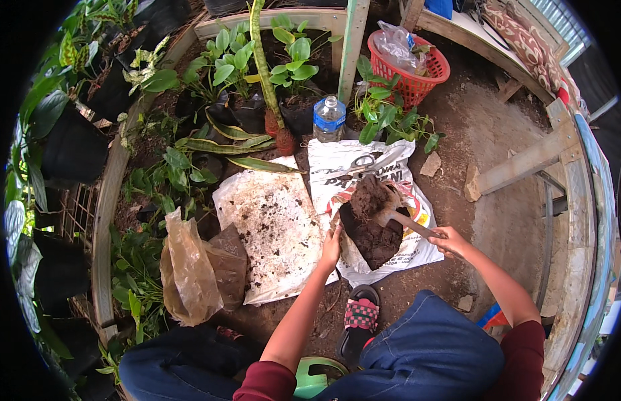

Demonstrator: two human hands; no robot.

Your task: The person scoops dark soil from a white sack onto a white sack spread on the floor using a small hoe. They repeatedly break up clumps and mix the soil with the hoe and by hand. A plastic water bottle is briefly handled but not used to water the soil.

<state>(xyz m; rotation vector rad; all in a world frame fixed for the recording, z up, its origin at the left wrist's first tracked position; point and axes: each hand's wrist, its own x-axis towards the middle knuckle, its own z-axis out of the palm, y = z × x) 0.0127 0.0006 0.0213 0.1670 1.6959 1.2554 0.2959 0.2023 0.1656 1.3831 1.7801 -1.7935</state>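
My right hand [451, 242] is closed round the handle of a trowel [409, 224]. The trowel's blade is in the mouth of a white printed sack [417, 190], against a dark clump of soil [369, 198]. Loose dark soil [377, 244] fills the opening below it. My left hand [331, 246] grips the left edge of the sack's opening; its fingertips are partly hidden. A pair of scissors [365, 163] lies on the upper part of the sack. To the left, a flattened white sack [267, 224] is spotted with soil crumbs.
A clear plastic bottle [329, 120] and a red basket [411, 70] holding plastic stand beyond the sacks. Cut variegated leaves [223, 145] lie by potted plants [233, 60]. A crumpled plastic bag [187, 271] sits at left. Wooden framing [524, 164] stands at right.
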